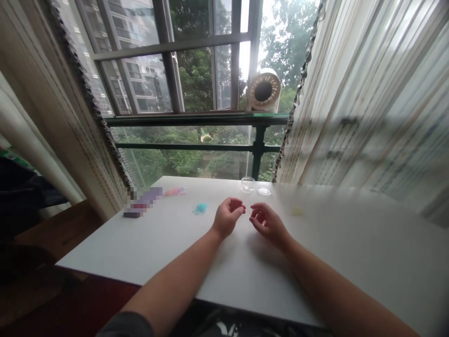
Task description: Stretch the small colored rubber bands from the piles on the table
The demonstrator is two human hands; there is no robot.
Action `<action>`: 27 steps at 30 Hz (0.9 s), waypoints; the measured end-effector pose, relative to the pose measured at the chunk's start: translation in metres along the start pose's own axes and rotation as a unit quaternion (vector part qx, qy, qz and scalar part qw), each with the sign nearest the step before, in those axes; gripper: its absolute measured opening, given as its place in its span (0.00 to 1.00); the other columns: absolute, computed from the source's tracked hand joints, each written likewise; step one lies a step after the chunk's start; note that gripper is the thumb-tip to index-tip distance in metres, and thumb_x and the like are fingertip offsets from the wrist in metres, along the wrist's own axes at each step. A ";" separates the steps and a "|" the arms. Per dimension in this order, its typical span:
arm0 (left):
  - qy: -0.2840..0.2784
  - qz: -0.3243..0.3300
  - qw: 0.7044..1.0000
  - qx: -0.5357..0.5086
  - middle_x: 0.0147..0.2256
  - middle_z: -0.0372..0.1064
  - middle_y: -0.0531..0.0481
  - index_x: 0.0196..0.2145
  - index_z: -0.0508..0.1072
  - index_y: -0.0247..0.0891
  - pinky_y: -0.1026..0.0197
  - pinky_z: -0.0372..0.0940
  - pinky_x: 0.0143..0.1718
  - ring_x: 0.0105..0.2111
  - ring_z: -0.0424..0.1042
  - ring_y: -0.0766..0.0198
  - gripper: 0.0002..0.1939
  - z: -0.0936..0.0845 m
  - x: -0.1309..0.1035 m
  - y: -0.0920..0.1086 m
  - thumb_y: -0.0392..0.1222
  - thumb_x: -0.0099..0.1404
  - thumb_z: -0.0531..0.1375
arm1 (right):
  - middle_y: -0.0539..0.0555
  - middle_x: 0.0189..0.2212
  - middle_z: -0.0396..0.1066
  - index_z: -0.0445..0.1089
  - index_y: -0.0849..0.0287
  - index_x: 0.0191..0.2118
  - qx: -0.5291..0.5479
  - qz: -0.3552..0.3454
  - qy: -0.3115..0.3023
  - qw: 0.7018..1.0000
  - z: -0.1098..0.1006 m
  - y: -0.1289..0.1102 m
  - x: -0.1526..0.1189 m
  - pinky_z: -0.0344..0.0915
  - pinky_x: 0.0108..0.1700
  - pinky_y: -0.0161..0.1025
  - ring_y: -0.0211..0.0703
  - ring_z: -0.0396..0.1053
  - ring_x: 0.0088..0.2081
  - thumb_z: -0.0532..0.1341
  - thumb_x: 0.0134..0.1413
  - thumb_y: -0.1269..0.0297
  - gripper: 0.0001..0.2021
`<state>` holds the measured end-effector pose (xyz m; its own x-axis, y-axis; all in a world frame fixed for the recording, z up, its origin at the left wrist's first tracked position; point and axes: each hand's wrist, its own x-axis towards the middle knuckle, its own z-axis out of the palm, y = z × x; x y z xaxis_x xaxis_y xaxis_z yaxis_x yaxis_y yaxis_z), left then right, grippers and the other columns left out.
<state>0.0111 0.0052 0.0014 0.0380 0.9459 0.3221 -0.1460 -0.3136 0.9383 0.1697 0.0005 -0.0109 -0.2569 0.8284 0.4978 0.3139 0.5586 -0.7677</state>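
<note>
Both hands are raised over the middle of the white table (168,243), fingertips facing each other across a narrow gap. My left hand (228,216) is closed, with thumb and fingertips drawn together; anything between them is too small to make out. My right hand (269,223) has its fingers curled inward, and what they hold, if anything, cannot be made out. Just beyond the hands stands a clear round jar (247,186), with a clear round lid (264,191) lying to its right. A small pile of turquoise bits (200,208) lies left of my left hand.
A pile of pink and orange bits (174,191) lies at the back left, near a blurred purple box (149,199). A pale yellow piece (297,211) sits right of my right hand. Curtains (361,93) hang on both sides of the window, behind a green railing (196,120).
</note>
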 end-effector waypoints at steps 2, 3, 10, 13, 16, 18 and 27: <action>-0.003 0.002 1.000 0.009 0.30 0.71 0.46 0.34 0.66 0.32 0.60 0.65 0.35 0.30 0.71 0.64 0.10 -0.004 0.000 -0.003 0.36 0.52 0.59 | 0.49 0.26 0.65 0.61 0.58 0.40 0.000 0.006 0.004 1.000 0.001 0.003 0.000 0.55 0.21 0.30 0.31 0.58 0.20 0.58 0.46 0.65 0.13; -0.007 0.004 1.000 0.015 0.30 0.71 0.46 0.35 0.66 0.32 0.60 0.65 0.35 0.30 0.71 0.64 0.10 -0.005 -0.001 -0.004 0.36 0.53 0.59 | 0.49 0.26 0.65 0.61 0.58 0.40 -0.001 0.008 0.011 1.000 0.001 0.003 0.000 0.56 0.21 0.30 0.31 0.58 0.20 0.58 0.45 0.65 0.13; -0.048 0.024 0.998 0.028 0.30 0.69 0.48 0.36 0.64 0.33 0.60 0.65 0.36 0.31 0.70 0.65 0.11 -0.002 -0.005 -0.009 0.35 0.53 0.58 | 0.48 0.23 0.65 0.64 0.59 0.34 -0.010 -0.003 -0.002 1.000 0.001 -0.001 0.000 0.56 0.21 0.30 0.31 0.57 0.19 0.59 0.44 0.65 0.09; -0.051 0.029 0.998 0.034 0.31 0.69 0.48 0.37 0.64 0.34 0.59 0.66 0.36 0.32 0.70 0.64 0.11 -0.002 -0.006 -0.010 0.36 0.54 0.58 | 0.48 0.22 0.64 0.65 0.59 0.33 -0.017 -0.008 -0.010 1.000 0.001 -0.002 0.000 0.56 0.21 0.30 0.31 0.57 0.19 0.59 0.44 0.65 0.07; -0.051 0.030 0.997 0.043 0.31 0.69 0.48 0.36 0.64 0.34 0.60 0.66 0.37 0.33 0.70 0.64 0.11 -0.001 -0.006 -0.009 0.36 0.55 0.58 | 0.48 0.21 0.64 0.64 0.59 0.32 -0.025 -0.014 -0.008 1.000 0.001 -0.003 -0.001 0.56 0.21 0.31 0.32 0.57 0.19 0.59 0.45 0.65 0.06; -0.054 0.031 0.997 0.050 0.31 0.68 0.48 0.36 0.64 0.34 0.60 0.66 0.37 0.33 0.70 0.64 0.10 -0.001 -0.006 -0.008 0.36 0.54 0.58 | 0.48 0.21 0.64 0.64 0.58 0.32 -0.031 -0.017 -0.007 0.999 0.001 -0.004 -0.001 0.56 0.21 0.31 0.32 0.56 0.19 0.58 0.45 0.66 0.05; -0.082 0.048 0.993 0.075 0.31 0.69 0.48 0.35 0.65 0.34 0.61 0.65 0.37 0.34 0.70 0.64 0.09 0.001 -0.011 -0.003 0.36 0.54 0.58 | 0.47 0.19 0.63 0.62 0.58 0.27 -0.047 -0.018 0.008 0.999 0.003 -0.007 -0.003 0.57 0.23 0.31 0.33 0.58 0.21 0.57 0.47 0.64 0.04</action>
<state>0.0122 -0.0043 -0.0048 0.1940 0.8889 0.4150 -0.0085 -0.4215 0.9068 0.1656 -0.0063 -0.0079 -0.2544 0.8078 0.5317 0.3900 0.5888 -0.7079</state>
